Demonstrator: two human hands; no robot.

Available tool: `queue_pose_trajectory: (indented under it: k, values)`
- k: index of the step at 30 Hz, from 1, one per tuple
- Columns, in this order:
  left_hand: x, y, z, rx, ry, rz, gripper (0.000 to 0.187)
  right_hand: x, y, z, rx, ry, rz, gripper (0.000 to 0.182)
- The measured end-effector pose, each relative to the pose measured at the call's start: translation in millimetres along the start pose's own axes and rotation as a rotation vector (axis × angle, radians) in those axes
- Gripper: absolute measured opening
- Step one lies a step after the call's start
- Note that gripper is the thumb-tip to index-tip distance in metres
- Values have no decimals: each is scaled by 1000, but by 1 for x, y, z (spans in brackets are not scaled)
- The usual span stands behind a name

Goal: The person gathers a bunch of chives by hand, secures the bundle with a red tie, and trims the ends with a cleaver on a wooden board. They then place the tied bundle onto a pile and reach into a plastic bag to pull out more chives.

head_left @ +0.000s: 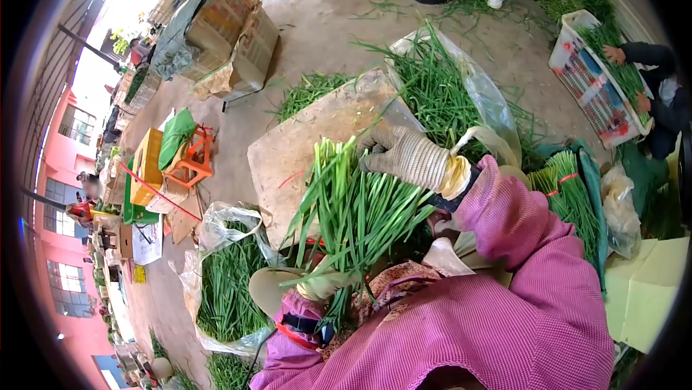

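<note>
Beside the board (277,174), the left hand (324,286) clamps its fingers on seemingly unbanded chives (353,206), the right hand (411,158) curls its fingers together alongside; banded bundles (571,192) look finished, bagged chives (229,285) loose.

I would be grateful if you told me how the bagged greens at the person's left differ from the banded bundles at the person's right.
The bagged greens lie loose, with no ties showing, while the banded bundles are gathered by red bands. The bagged greens sit in a clear plastic bag; the banded bundles lie against dark green sheeting. Both are long, thin green stalks or leaves.
</note>
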State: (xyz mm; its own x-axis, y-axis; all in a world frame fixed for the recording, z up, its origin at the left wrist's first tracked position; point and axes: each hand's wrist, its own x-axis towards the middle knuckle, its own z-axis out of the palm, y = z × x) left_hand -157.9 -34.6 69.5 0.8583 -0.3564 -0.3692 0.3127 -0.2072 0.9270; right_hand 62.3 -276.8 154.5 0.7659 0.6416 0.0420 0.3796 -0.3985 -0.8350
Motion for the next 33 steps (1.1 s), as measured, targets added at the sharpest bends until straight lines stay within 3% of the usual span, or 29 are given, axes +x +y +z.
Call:
queue_pose_trajectory:
  k: [2,5,7,9,11,13,14,16,17,18,19,20,21,22,23,25,26,28,29,30,31,32,33]
  values:
    - [-1,17,6,-310,19,12,36,-3,6,0,306,59,-37,19]
    - [1,42,2,-228,-4,-138,48,-2,17,1,315,125,4,12]
    - [6,37,0,-322,29,-115,46,-1,24,-3,311,143,18,12]
    - [9,34,-11,-99,-16,-137,44,5,41,-12,388,343,-138,19]
    - [6,21,-13,-209,-56,-182,40,18,63,-59,485,598,-46,24]
    - [6,-19,-16,-141,54,-57,36,22,72,-100,209,721,221,28]
    - [3,-12,-16,-208,-10,-23,36,18,73,-102,209,717,225,28]
    - [5,4,-14,-97,-8,-7,36,13,72,-102,-680,815,80,30]
    - [8,8,-13,16,-6,11,36,9,66,-92,-461,651,29,33]
    - [10,5,-13,-77,14,-33,34,7,63,-81,-244,482,-20,36]
    - [13,17,-10,-79,13,-34,34,9,64,-72,7,118,-70,42]
    - [16,32,-10,94,10,-30,34,6,63,-57,273,-155,15,36]
    - [19,45,-8,268,5,-25,35,-7,28,-49,219,-193,55,31]
    - [21,49,-7,147,0,-68,35,-8,51,-24,270,-215,-78,34]
    - [23,48,-8,149,-6,-70,35,-7,34,-21,97,-134,82,32]
    - [26,46,-10,261,-41,49,36,-11,23,-24,192,-114,171,27]
    - [22,52,-6,173,40,44,36,-9,35,-22,193,-113,172,27]
    - [22,56,-8,190,33,22,38,-2,55,-23,-93,126,-268,22]
    - [22,56,-9,208,27,3,39,2,53,-35,102,330,143,26]
    - [18,45,-15,307,43,-1,40,15,87,-49,120,562,-14,23]
    - [12,51,-14,256,76,-62,41,6,69,-74,51,671,103,22]
    - [8,31,-16,186,62,-24,41,6,65,-100,-61,557,361,31]
    - [10,22,-15,114,52,15,41,4,66,-100,-61,557,359,31]
